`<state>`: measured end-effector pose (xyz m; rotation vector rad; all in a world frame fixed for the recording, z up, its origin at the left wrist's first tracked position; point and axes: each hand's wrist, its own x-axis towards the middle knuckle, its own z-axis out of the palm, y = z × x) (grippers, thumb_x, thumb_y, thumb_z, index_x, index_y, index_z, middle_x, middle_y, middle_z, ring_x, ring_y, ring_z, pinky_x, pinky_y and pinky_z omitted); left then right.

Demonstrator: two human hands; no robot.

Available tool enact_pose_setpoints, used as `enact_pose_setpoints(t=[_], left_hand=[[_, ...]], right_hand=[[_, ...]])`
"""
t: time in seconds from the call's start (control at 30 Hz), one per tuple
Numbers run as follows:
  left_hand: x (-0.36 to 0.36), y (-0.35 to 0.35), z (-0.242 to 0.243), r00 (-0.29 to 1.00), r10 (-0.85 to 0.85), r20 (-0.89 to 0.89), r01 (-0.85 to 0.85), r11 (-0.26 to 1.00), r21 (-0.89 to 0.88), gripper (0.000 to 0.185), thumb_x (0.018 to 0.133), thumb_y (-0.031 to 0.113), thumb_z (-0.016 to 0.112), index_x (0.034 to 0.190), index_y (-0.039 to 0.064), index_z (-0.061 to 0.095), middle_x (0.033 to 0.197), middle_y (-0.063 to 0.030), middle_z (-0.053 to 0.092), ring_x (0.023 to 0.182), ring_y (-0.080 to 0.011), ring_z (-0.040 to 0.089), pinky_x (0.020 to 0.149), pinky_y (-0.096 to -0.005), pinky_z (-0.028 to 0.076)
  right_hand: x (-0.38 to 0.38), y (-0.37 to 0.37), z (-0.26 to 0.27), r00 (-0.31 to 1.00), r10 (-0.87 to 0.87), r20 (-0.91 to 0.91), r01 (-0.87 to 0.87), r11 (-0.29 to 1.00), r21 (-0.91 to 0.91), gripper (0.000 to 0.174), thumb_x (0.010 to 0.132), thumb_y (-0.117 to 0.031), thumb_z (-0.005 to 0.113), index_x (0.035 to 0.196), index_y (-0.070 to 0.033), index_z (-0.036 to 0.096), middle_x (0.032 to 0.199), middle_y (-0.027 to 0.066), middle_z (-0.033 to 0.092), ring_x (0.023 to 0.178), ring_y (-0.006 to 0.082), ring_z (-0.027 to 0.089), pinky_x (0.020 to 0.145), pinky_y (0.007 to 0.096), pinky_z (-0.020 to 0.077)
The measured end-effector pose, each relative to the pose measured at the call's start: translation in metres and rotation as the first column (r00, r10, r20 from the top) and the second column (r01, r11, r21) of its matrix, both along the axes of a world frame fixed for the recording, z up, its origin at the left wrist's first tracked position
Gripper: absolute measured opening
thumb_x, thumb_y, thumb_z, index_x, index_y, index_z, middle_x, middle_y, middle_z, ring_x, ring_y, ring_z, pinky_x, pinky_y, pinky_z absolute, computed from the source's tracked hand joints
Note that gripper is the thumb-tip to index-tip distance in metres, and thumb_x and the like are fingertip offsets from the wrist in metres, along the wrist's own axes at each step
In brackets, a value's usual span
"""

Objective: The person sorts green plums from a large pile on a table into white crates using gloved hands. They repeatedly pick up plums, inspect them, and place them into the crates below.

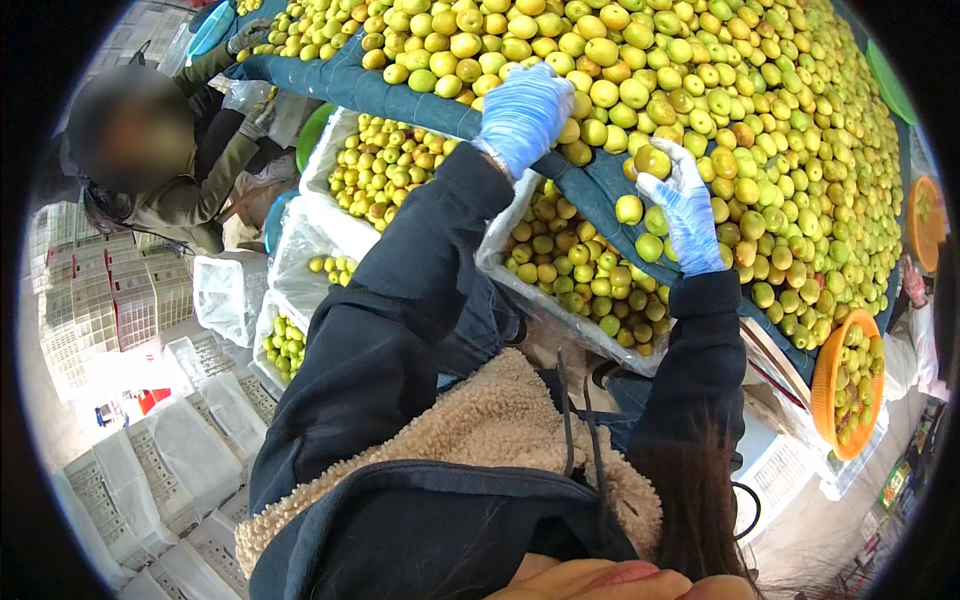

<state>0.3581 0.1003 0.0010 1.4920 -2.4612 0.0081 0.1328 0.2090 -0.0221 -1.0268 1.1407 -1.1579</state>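
A large heap of green and yellow jujube-like fruits (795, 150) covers a table with a dark blue quilted cloth (420, 105) along its edge. My left hand (526, 112), in a blue and white knit glove, lies back up at the near edge of the heap; its fingertips are hidden, so what it holds cannot be told. My right hand (684, 202), gloved alike, has its thumb and fingers around a brownish-green fruit (652, 161). Below and between my forearms stands a plastic-lined crate (499, 255) of fruit.
More lined crates (319, 217) with fruit stand left of my left arm. A co-worker (180, 202) in gloves sits at the left. An orange basket (822, 390) of fruit is at the right, near another person's hand (913, 281). White crates (127, 480) are stacked at lower left.
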Motion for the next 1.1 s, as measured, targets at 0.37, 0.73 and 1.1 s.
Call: enact_pose_setpoints(t=[0.37,0.73,1.1], left_hand=[[-0.043,0.019,0.013,0.997,-0.068,0.047,0.058,0.979,0.196,0.038,0.086,0.042,0.067,0.094,0.005,0.068,0.096,-0.0141,0.064,0.094,-0.0323,0.062,0.074,-0.0442,0.054],[-0.042,-0.043,0.016,0.986,-0.013,-0.165,0.01,1.0,-0.023,0.025,0.092,0.029,0.058,0.109,0.012,0.066,0.097,-0.0155,0.066,0.097,-0.0338,0.064,0.08,-0.0461,0.054],[-0.022,-0.078,0.004,0.827,-0.302,-0.474,0.488,0.804,0.34,0.046,0.086,0.032,0.071,0.123,0.01,0.056,0.109,-0.0094,0.064,0.099,-0.0241,0.063,0.077,-0.0372,0.054]], right_hand=[[-0.003,-0.096,0.004,0.592,-0.317,-0.741,-0.102,0.883,-0.459,0.031,0.086,-0.015,0.064,0.116,-0.006,0.064,0.117,0.013,0.064,0.107,0.0264,0.063,0.097,0.0356,0.0492],[0.022,-0.075,0.036,0.067,0.094,-0.993,-0.186,0.979,0.08,0.042,0.083,-0.017,0.07,0.123,-0.013,0.058,0.121,0.0143,0.058,0.11,0.0323,0.062,0.089,0.0464,0.0526],[-0.029,-0.07,0.041,0.964,0.136,-0.228,-0.079,0.968,0.24,0.041,0.09,-0.034,0.069,0.119,-0.007,0.064,0.102,0.0025,0.062,0.091,0.0112,0.059,0.073,0.0271,0.0531]])
